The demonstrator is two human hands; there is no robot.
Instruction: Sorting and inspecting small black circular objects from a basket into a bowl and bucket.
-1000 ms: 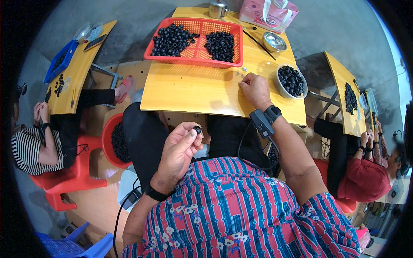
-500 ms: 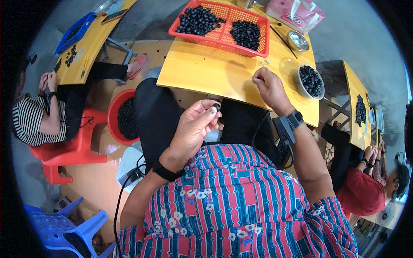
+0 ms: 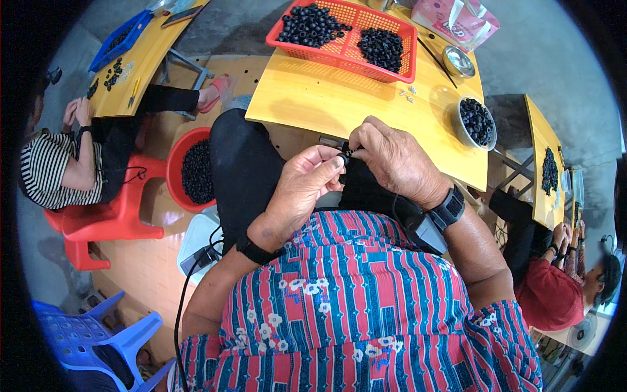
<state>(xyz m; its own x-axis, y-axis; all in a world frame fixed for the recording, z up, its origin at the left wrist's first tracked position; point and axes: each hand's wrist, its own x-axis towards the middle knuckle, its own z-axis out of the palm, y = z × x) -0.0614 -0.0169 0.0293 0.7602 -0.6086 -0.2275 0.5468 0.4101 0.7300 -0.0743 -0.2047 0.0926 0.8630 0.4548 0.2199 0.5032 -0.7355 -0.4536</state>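
Note:
Above my lap, just off the table's near edge, both my hands meet at a small round black part (image 3: 344, 159). My left hand (image 3: 304, 183) pinches it between thumb and fingertips. My right hand (image 3: 398, 160) is closed, its fingertips against the part's upper side; whatever they grip is too small to make out. Beyond the hands, small silvery pieces (image 3: 408, 95) lie on the yellow table (image 3: 326, 101). Right of them stands a pale bowl (image 3: 466, 136) full of black ring-shaped parts. A red plastic basket (image 3: 336, 63) at the far side holds two heaps of similar parts.
A metal bowl (image 3: 459, 63), a dark stick (image 3: 436, 60) and a pink bag (image 3: 450, 23) are at the table's far right. Left of my leg stands a red tub (image 3: 173, 171) of black parts. Co-workers sit at tables on either side. A blue chair (image 3: 98, 340) is lower left.
My right hand has come from over the tabletop, near the silvery pieces, down to the black part in my left hand. The left hand keeps its pinch. The view has shifted slightly.

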